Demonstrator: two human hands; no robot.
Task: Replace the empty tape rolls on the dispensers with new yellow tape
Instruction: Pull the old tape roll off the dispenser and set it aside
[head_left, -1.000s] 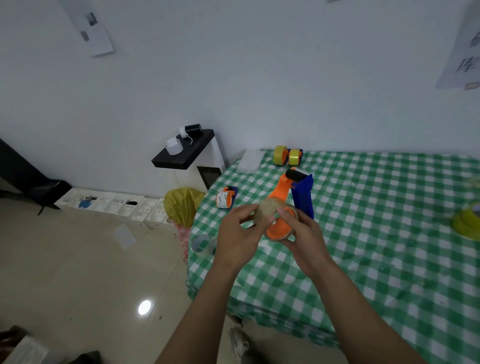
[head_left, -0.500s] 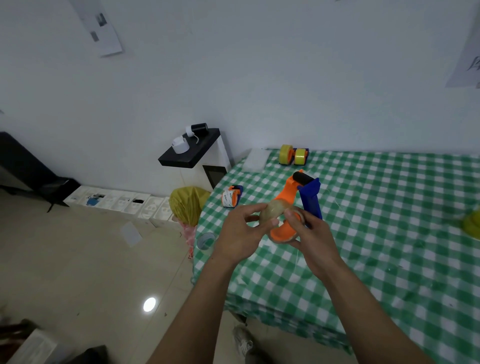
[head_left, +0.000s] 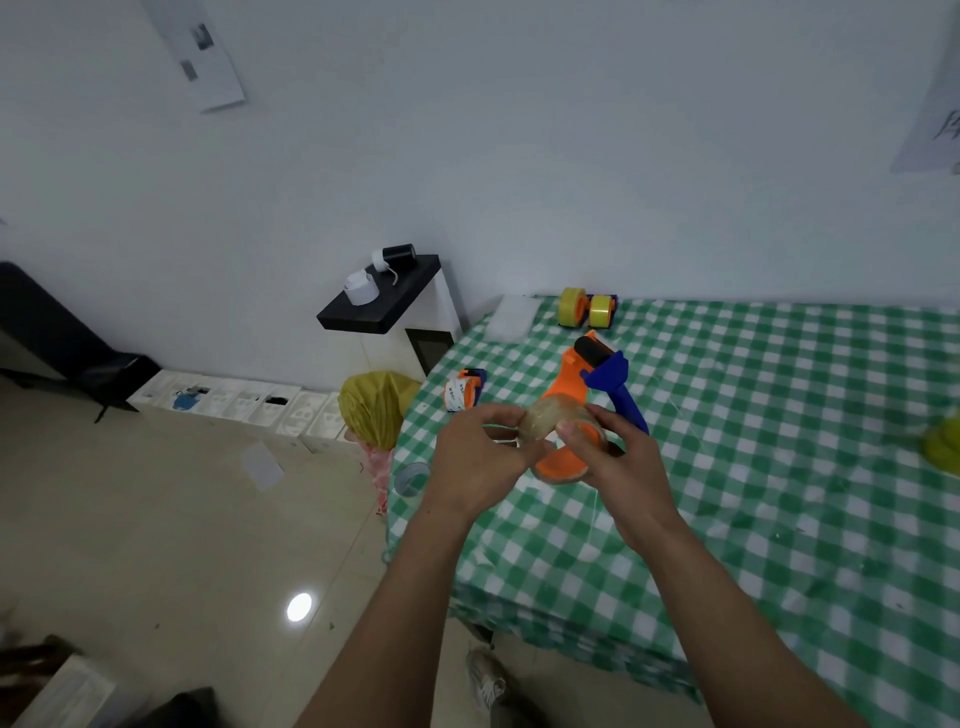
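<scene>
While holding the work just above the near left part of the green-checked table (head_left: 779, 467), the left hand (head_left: 480, 462) is pinching the left rim of the spent roll (head_left: 550, 423) between thumb and fingertips. The right hand (head_left: 618, 467) is gripping the dispenser (head_left: 576, 384), its thumb lying across the roll and its fingers curling behind the orange body. The roll is looking like a thin, cloudy tan ring, nearly see-through, sitting on the round orange hub. A black roller (head_left: 592, 349) is capping the dispenser's far end and a blue handle (head_left: 618, 387) is sticking out beside the right hand. Two yellow rolls (head_left: 573, 307) are standing side by side at the table's far edge, well apart from the hands. A small dispenser (head_left: 462, 391) is lying near the left edge.
</scene>
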